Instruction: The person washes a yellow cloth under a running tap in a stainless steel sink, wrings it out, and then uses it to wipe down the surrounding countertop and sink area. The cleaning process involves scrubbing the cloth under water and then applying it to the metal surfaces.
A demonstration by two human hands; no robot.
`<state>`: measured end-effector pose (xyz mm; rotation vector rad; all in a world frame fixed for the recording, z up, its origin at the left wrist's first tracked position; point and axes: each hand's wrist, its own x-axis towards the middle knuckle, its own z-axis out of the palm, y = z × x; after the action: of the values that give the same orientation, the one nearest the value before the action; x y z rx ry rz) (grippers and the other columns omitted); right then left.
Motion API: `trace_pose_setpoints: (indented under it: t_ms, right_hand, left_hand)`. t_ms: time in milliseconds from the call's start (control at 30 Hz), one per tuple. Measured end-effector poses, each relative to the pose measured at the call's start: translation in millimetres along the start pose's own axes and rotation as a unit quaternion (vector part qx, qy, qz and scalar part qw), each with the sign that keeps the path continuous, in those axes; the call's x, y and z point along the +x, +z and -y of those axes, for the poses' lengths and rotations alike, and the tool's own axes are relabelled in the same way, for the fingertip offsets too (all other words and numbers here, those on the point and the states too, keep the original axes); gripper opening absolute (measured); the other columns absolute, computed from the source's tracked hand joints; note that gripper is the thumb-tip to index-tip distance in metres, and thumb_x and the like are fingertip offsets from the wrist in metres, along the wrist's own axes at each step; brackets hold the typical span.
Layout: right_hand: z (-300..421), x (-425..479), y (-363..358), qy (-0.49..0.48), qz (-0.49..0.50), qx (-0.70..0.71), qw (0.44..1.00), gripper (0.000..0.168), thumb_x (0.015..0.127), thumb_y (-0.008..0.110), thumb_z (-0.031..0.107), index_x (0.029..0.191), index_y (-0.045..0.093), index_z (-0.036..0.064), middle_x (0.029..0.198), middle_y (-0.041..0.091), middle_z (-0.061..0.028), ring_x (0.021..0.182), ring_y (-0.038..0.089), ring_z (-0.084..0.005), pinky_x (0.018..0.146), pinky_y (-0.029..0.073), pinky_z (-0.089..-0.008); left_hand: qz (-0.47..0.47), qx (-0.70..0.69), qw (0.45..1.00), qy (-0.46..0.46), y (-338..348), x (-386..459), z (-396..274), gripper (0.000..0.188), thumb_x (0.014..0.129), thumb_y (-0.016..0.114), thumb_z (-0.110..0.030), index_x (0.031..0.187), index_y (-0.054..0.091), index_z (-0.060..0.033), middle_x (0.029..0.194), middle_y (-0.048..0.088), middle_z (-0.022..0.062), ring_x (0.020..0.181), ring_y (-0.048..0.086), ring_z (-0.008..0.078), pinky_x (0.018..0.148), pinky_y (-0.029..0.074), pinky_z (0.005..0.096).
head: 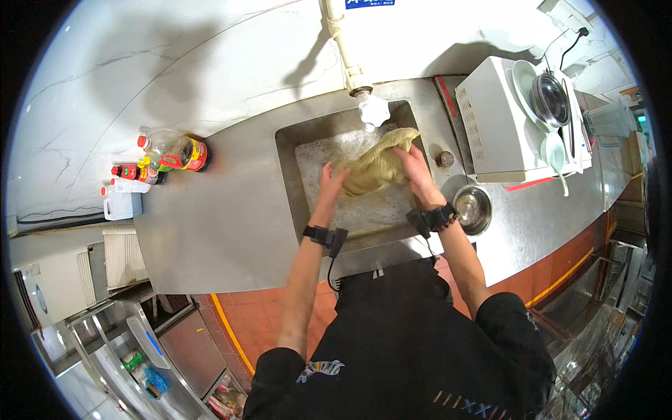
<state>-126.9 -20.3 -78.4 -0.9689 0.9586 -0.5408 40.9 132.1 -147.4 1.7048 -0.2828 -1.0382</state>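
A wet-looking yellowish-green cloth point(375, 165) hangs bunched over the stainless steel sink point(292, 157), just below the white tap point(374, 111). My right hand point(418, 172) grips the cloth at its right side, the thumb over an upper fold. At the other end, my left hand point(332, 186) is against the cloth's blurred left edge, fingers partly hidden; whether they close on it is unclear. The basin floor below looks wet and mottled. Both wrists carry black straps with small devices and cables.
On the left counter stand sauce bottles point(194, 155) and a white jug point(122, 202). Right of the sink are a round metal knob point(445, 159), a steel bowl point(472, 209) and a white appliance point(485, 123) holding stacked bowls point(549, 100) and a pale green ladle point(553, 152).
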Motion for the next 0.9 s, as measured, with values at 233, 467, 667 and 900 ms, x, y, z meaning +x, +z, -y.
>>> trace_pose_setpoints:
  t_ms: [233,467,667,900]
  right_hand:
    - [-20,-51,44,-0.075,-0.019,-0.414,0.907,0.035,0.091,0.059,0.02,0.113,0.054,-0.006,0.106,0.065,-0.0309,0.094,0.066,-0.0455,0.075,0.053,-0.0505]
    - [-27,-87,55,-0.252,0.087,-0.364,0.893,0.039,0.09,0.059,0.019,0.117,0.053,-0.008,0.13,0.051,-0.0314,0.126,0.046,-0.0428,0.102,0.04,-0.0502]
    - [-19,-78,23,-0.354,0.179,-0.351,0.848,0.034,0.092,0.06,0.022,0.12,0.065,0.003,0.125,0.063,-0.022,0.115,0.06,-0.0335,0.097,0.047,-0.0426]
    - [-46,-11,2,0.118,-0.04,-0.022,0.992,0.046,0.1,0.054,0.04,0.134,0.058,0.01,0.132,0.062,-0.0127,0.118,0.06,-0.0269,0.102,0.045,-0.0415]
  left_hand:
    - [0.232,-0.258,0.935,-0.076,58,-39,-41,0.058,0.099,0.058,-0.043,0.146,0.045,-0.0115,0.131,0.057,0.0093,0.115,0.057,0.0184,0.096,0.046,0.0313]
    - [0.204,-0.3,0.924,-0.123,40,-43,-55,0.032,0.101,0.057,-0.032,0.119,0.057,-0.0059,0.111,0.062,0.008,0.101,0.062,0.0185,0.085,0.054,0.0341]
    - [0.181,-0.446,0.864,-0.146,11,-30,-41,0.041,0.098,0.048,-0.024,0.13,0.054,-0.0002,0.132,0.059,0.0187,0.121,0.057,0.0341,0.106,0.045,0.0497]
    - [0.18,-0.488,0.849,-0.093,-15,-42,-74,0.05,0.097,0.046,-0.031,0.137,0.052,-0.0007,0.139,0.056,0.0168,0.128,0.053,0.0361,0.111,0.04,0.0523]
